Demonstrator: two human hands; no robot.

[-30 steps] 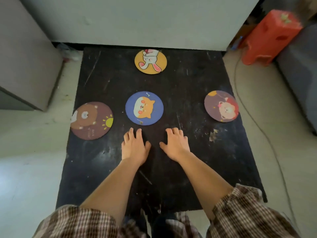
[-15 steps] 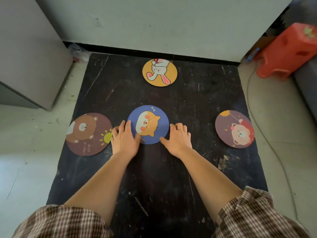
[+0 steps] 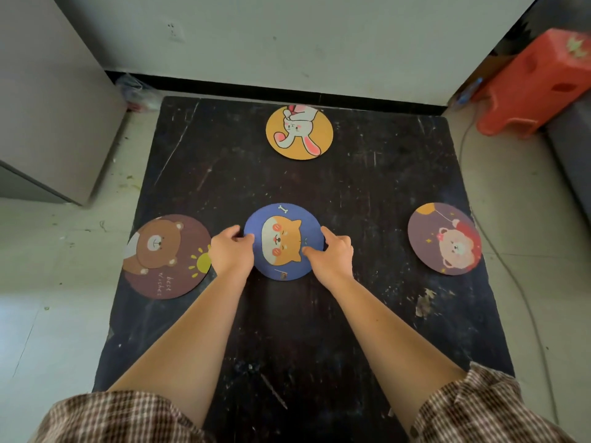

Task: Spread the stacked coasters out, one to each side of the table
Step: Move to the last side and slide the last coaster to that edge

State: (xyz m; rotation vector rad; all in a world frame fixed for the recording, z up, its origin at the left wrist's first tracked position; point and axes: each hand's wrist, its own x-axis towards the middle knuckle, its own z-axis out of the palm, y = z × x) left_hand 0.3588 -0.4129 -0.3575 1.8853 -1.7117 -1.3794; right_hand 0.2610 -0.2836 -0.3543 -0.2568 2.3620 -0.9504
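Note:
A blue coaster with an orange dog (image 3: 283, 231) lies in the middle of the black table (image 3: 351, 193). My left hand (image 3: 231, 251) pinches its left rim and my right hand (image 3: 332, 254) pinches its right rim, thumbs on top. A brown bear coaster (image 3: 166, 255) lies at the left edge, just beside my left hand. A yellow rabbit coaster (image 3: 299, 132) lies at the far side. A purple coaster with a pink bear (image 3: 444, 239) lies at the right edge.
A grey cabinet (image 3: 48, 107) stands left of the table. A red plastic stool (image 3: 537, 81) is at the far right, with a cable (image 3: 524, 302) running along the floor. A wall (image 3: 287, 36) is behind the table.
Both hands moved forward from the bare table in front of the blue coaster and closed on its left and right rims. The view shifted closer to the table.

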